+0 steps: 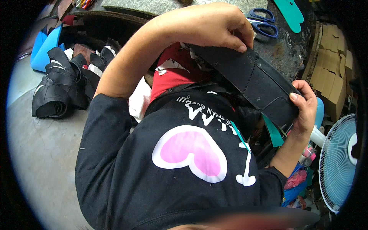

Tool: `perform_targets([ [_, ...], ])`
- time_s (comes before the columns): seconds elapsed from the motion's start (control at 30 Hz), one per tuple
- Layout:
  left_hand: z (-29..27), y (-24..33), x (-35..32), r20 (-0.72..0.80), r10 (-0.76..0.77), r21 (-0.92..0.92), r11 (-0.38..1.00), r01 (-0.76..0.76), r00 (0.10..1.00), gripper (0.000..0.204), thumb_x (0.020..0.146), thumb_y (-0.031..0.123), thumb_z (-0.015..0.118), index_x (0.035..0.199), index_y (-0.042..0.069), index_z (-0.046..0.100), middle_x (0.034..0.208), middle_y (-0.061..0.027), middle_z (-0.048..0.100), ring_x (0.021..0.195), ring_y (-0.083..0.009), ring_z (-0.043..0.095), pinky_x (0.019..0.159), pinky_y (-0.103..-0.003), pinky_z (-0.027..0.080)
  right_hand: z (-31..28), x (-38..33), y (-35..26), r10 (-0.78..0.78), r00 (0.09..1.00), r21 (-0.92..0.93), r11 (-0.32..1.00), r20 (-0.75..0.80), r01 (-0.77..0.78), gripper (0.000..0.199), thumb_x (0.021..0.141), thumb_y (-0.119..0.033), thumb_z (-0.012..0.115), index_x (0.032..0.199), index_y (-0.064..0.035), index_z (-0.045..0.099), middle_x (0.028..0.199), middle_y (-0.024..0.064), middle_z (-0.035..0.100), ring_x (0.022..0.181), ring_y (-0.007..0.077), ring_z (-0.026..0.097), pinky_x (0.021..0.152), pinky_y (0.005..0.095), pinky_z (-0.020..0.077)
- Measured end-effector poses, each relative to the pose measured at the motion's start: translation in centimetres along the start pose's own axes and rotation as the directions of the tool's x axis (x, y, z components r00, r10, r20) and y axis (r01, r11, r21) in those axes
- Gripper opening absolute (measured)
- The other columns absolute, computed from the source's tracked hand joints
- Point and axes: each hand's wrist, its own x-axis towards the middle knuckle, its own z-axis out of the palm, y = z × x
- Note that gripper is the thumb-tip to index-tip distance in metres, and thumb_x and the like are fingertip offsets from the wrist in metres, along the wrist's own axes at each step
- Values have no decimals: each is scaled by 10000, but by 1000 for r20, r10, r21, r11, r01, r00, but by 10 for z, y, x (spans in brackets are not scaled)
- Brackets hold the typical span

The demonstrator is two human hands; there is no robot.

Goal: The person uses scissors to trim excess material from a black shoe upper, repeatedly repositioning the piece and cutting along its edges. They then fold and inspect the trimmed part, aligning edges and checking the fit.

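I hold a black stitched leather piece [253, 82] slanted in front of my chest, above a dark worn workbench [285, 53]. My left hand [214, 27] pinches its upper left end between thumb and fingers. At its lower right end, my right hand [304, 107] wraps around the edge, thumb on top. The piece shows rows of stitching and a seam across the middle. Under it lie red material [172, 73] and scraps. My black shirt with a pink and white shape [191, 153] fills the lower part of the view.
Blue-handled scissors [264, 21] and a teal cutout [291, 13] lie on the bench at the top. Black leather pieces [61, 88] are piled at left on the grey floor [34, 153], beside a blue object [46, 48]. Cardboard boxes [331, 73] and a fan [339, 161] stand at right.
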Motion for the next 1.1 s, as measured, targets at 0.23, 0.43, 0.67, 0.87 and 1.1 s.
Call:
perform_targets([
  [0.23,-5,-12,2,50,3,-94,996,1,999,282,794,67,528,1020,-30,664,897,-95,694,829,-158,631,775,-293,499,-2,6,11,50,998,104,993,49,-55,242,727,-132,703,921,-25,606,816,-7,614,692,52,555,658,177,449],
  [0.43,-2,-5,-2,53,-59,-83,994,64,997,224,838,154,621,968,-24,661,829,-63,680,753,-129,612,712,-286,493,-2,8,16,66,996,115,991,54,-71,236,727,-125,701,918,-25,604,819,-8,613,691,51,553,659,174,446],
  [0.67,14,-4,-1,-101,68,71,996,-61,993,150,802,139,663,883,15,639,724,-80,626,707,-210,608,689,-332,489,5,-1,7,-48,999,-76,996,-3,48,227,728,-106,700,921,-34,604,844,-25,586,753,55,536,715,190,427],
  [0.87,34,-7,-7,-410,617,760,638,-122,672,120,721,117,675,819,79,617,751,-49,595,718,-252,572,787,-426,482,25,1,11,-582,811,-462,735,-57,495,219,732,-22,701,927,-16,602,834,44,607,773,162,580,745,267,451],
  [1.1,48,-37,-8,-398,823,877,471,-96,406,128,718,132,721,833,98,676,870,-9,677,727,-171,593,982,-515,457,24,-2,19,-882,406,-793,64,240,606,252,769,-131,758,971,-64,624,918,113,663,836,275,627,740,366,503],
])
